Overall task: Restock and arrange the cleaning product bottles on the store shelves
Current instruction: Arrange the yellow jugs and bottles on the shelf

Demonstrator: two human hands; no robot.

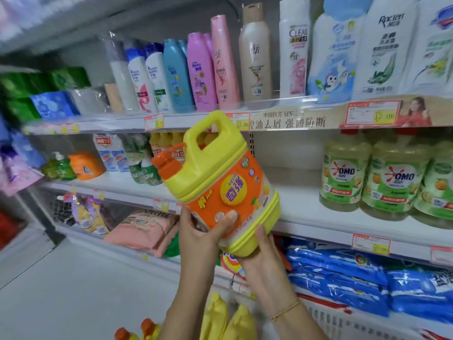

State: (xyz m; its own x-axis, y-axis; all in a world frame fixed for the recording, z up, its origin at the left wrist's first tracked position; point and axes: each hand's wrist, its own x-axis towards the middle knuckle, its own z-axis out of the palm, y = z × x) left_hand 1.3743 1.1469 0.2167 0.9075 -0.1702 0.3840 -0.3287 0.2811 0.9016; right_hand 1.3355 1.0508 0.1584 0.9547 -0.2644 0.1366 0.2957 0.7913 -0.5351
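The head view is the only one I have, and the yellow jug (220,182) sits in the centre of the frame, held clear of the shelving by both hands. The left hand (201,234) grips it low on the labelled face, with the thumb across the orange label and the other fingers hidden behind. The right hand (262,253) cups the base from below, thumb up the yellow side wall. Both hands are closed on the jug and neither is free. The jug stands above the grip. Its long axis rises from the base, just right of centre, to the handle (215,128) at upper centre, leaning left, and the orange pump cap (164,165) juts toward the left of the frame. As I judge it, the next move turns on the bare stretch of the middle shelf (294,200) behind and to the right of the jug. That gap lies between the small green bottles (147,174) on the left and the OMO bottles (343,177) on the right. The right hand is nearer the gap, so I would push forward and right and bring the jug upright before its base lands. More yellow jugs (217,315) show at the bottom edge.
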